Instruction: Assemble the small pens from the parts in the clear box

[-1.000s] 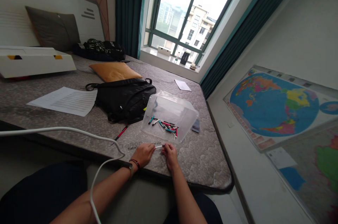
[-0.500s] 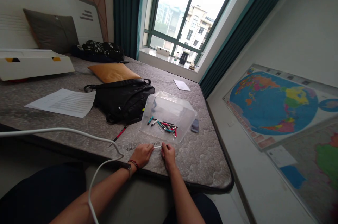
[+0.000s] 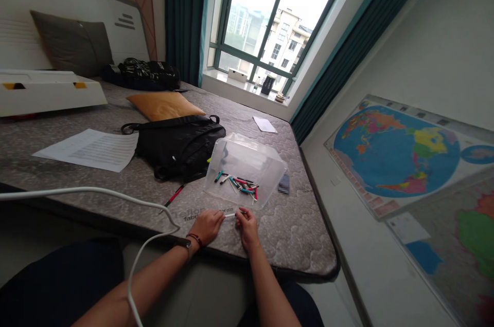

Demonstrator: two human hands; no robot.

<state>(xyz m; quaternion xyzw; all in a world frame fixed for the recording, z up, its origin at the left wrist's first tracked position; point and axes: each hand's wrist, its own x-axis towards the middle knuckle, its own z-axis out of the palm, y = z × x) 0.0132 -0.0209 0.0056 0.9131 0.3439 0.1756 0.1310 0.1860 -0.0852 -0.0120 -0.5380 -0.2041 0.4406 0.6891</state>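
Between my two hands, just above the mattress near its front edge, lies a thin white pen [image 3: 230, 215]. My left hand [image 3: 208, 225] pinches its left end, and my right hand [image 3: 247, 224] is closed on the other end, where a dark part shows at the fingertips. The fingers cover both ends of the pen. Right beyond my hands stands a clear plastic box [image 3: 266, 162], tilted in view. Several pens [image 3: 241, 184] in teal, red, black and white lie loosely in it.
Left of the box sits a black backpack [image 3: 181, 147], with a red and black pen [image 3: 172, 197] in front. A white cable [image 3: 116, 193] loops across my left forearm. Printed paper [image 3: 88, 151] and an orange cushion [image 3: 165, 105] lie farther left; a dark phone-like object [image 3: 284, 184] lies right.
My right-hand fingers have shifted slightly on the pen's end. The left hand keeps its hold, and the view has turned a little.
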